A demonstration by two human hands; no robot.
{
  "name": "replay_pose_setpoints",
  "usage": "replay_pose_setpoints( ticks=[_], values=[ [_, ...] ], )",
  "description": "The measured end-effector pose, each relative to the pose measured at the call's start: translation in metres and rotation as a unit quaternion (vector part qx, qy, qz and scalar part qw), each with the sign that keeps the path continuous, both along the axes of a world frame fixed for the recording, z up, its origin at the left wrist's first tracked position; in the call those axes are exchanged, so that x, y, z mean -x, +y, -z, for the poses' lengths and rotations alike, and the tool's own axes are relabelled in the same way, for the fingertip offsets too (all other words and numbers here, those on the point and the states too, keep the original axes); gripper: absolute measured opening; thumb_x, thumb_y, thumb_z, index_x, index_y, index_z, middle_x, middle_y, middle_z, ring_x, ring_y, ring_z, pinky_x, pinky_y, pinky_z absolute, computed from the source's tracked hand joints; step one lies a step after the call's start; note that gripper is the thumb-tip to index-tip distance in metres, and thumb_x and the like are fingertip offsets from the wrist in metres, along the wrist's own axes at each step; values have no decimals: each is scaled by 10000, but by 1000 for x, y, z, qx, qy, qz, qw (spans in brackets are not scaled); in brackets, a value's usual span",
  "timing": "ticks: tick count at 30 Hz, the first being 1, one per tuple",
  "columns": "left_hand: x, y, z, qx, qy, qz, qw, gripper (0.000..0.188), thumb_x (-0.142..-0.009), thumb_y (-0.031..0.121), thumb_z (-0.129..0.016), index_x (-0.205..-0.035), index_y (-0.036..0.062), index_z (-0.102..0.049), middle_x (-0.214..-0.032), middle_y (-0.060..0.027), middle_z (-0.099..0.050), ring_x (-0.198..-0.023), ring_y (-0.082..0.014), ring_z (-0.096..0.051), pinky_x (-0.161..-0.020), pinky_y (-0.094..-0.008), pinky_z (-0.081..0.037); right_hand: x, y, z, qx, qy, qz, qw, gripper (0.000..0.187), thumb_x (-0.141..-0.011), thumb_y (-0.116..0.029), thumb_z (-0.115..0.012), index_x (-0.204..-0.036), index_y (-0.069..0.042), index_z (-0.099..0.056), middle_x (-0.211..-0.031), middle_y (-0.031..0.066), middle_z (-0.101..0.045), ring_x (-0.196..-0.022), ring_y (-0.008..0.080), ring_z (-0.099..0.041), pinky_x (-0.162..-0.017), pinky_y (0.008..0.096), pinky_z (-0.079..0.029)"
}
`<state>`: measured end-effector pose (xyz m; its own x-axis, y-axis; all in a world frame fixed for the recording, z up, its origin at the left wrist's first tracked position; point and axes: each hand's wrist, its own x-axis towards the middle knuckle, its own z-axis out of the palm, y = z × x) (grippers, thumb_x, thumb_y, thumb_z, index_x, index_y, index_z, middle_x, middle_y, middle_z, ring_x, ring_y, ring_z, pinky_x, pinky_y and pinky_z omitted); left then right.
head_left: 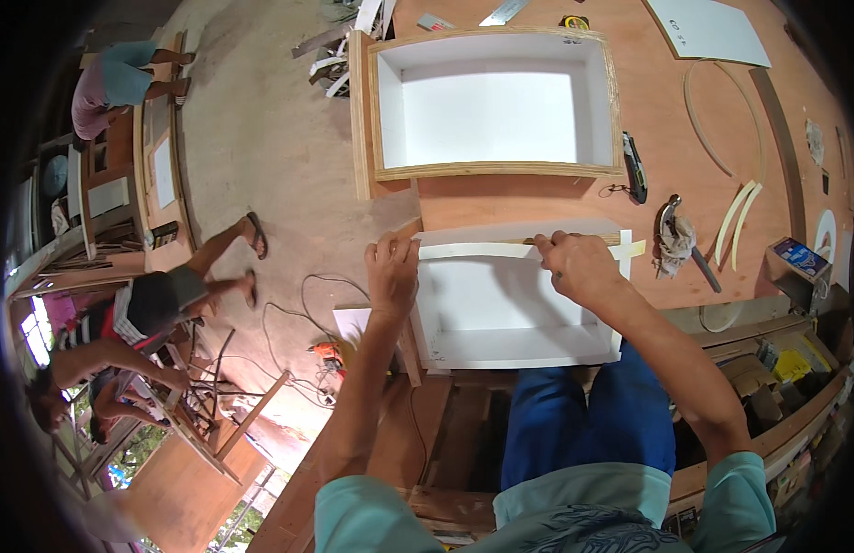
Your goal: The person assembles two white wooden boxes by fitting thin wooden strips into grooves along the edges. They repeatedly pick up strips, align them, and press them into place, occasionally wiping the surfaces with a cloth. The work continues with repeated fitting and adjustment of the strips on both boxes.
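A white open drawer box sits close in front of me at the bench edge. Along its far rim runs a thin white edging strip, bowed slightly toward me. My left hand pinches the strip's left end at the box's far left corner. Farther right, my right hand has its fingers closed on the strip and the rim. A pale yellowish tab sticks out past the far right corner. What the fingertips press on is partly hidden by the hands.
A second box with raw plywood edges lies beyond. A utility knife, a hammer, curved strips and a tape measure lie on the bench. Cords and an orange tool are on the floor at left; other people work there.
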<state>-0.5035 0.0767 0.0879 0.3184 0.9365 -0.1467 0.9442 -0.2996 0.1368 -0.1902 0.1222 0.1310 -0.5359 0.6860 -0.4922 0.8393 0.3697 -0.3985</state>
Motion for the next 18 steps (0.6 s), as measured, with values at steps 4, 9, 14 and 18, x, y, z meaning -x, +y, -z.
replay_pose_setpoints(
  ticks=[4, 9, 14, 18],
  values=[
    [-10, -10, -4, -97, -106, -260, 955, 712, -680, 166, -807, -1278, -28, -473, -1356, -165, -477, -1268, -314, -381, -1012, -467, -320, -2, -1, 4, -8, 12, 1, 1000, 388, -789, -122, -645, -1168, -42, -614, -886, 124, -665, -775, 305, -668, -684, 403, -543],
    [9, -11, 13, 133, -319, -465, 815, 307, -802, 249, -741, -905, -26, -652, -765, -97, -632, -711, -187, -563, -674, -339, -451, -4, 0, 4, -6, 16, 2, 1000, 368, -781, -110, -649, -1140, -38, -619, -863, 132, -662, -755, 310, -666, -662, 408, -540],
    [10, -15, 27, 94, -300, -470, 824, 296, -809, 250, -723, -821, -35, -645, -640, -100, -603, -599, -193, -530, -608, -350, -444, -4, 1, 4, 0, 13, -2, 1000, 354, -790, -125, -649, -1130, -31, -619, -853, 132, -660, -745, 313, -663, -659, 420, -534],
    [1, -8, 17, 49, -269, -468, 840, 303, -800, 225, -723, -899, -53, -654, -783, -191, -655, -688, -293, -613, -688, -370, -483, -3, -1, 6, -2, 10, 12, 1000, 360, -818, -188, -651, -1138, -27, -616, -867, 139, -666, -767, 318, -665, -684, 426, -532]
  ],
)
